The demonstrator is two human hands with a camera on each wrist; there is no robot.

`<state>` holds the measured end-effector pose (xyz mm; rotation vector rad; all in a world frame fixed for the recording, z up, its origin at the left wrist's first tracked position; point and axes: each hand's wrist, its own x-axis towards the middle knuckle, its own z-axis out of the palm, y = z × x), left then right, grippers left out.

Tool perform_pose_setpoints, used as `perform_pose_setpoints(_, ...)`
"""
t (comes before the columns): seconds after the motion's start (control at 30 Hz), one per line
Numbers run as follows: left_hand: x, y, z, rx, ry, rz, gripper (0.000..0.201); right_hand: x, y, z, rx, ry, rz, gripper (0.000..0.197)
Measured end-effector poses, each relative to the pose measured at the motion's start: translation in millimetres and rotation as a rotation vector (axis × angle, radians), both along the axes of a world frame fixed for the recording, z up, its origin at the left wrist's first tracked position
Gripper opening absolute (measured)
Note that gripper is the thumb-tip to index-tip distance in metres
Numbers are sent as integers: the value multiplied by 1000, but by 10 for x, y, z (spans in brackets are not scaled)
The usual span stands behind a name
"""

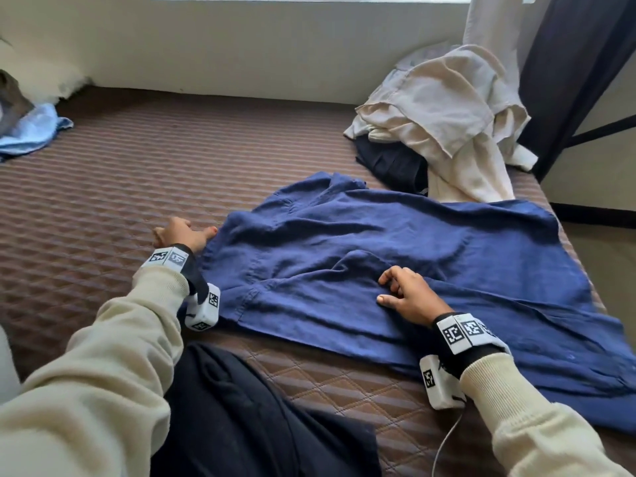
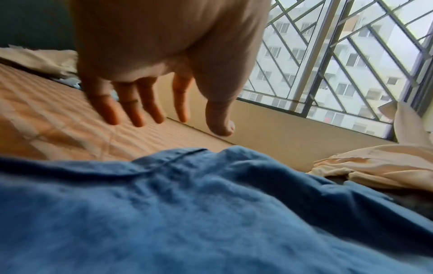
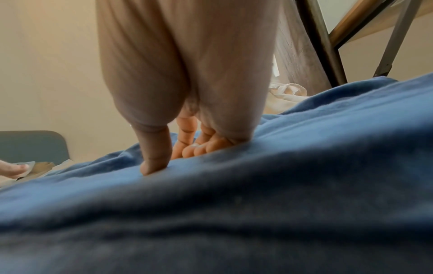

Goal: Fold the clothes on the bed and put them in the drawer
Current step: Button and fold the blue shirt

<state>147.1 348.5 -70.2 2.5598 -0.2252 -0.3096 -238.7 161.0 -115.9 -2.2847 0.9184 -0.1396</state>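
Head view: cream clothes pile (image 1: 444, 111) beyond blue garment (image 1: 413, 256).

We see a dark blue garment (image 1: 395, 256) spread across the brown quilted bed (image 1: 120, 187), rumpled rather than flat, with seams and a hem running along its left edge and one corner trailing off the near right side of the mattress. Its cloth looks like soft, slightly creased linen, though the wrist views are too blurred for us to be sure. Beyond it, toward the far right corner, a heap of cream clothes (image 1: 447, 108) lies piled over a dark folded piece (image 1: 392, 163), and a light blue cloth (image 1: 31, 132) sits crumpled at the far left edge.
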Motion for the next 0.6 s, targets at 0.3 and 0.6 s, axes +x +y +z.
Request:
perform_pose_setpoints(0.3, -94, 281, -61, 379, 205, -235, 89, -8, 77, 4, -40, 56, -23, 31)
perform_pose_setpoints(0.6, -112, 274, 61, 301, -87, -110, 67, -56, 59, 28, -3, 28, 3, 38)
